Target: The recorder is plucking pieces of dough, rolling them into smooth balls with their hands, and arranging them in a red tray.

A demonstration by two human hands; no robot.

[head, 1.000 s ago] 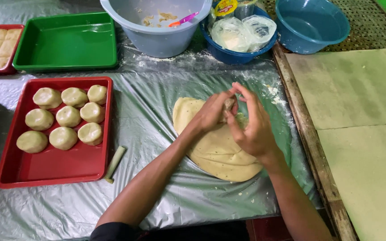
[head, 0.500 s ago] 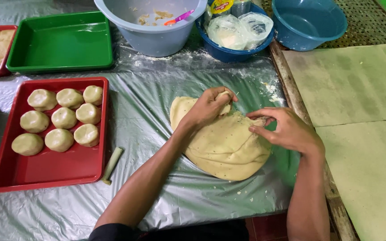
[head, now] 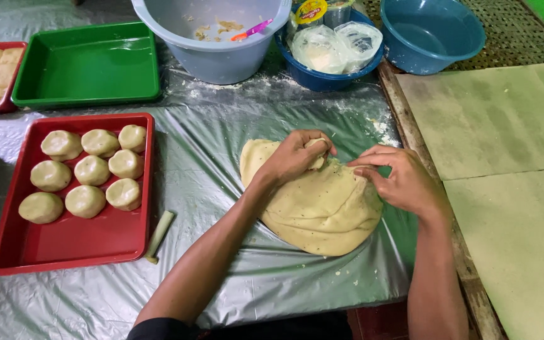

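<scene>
A large slab of pale dough [head: 322,208] lies on the plastic-covered table [head: 221,157]. My left hand [head: 297,154] grips the dough's far edge, fingers curled around a pinch of it. My right hand [head: 401,179] rests on the dough's right upper edge, fingertips pinching into it. To the left, a red tray [head: 77,242] holds several round dough balls [head: 86,170].
A small stick-like tool [head: 158,234] lies beside the red tray. At the back stand an empty green tray [head: 89,66], a grey tub [head: 212,38], a dark blue bowl with plastic bags [head: 332,50] and a teal bowl [head: 432,31]. Green mats [head: 505,157] lie at right.
My hands were raised together over the dough working a small piece; they have come down and apart, and both now pinch the slab's far edge.
</scene>
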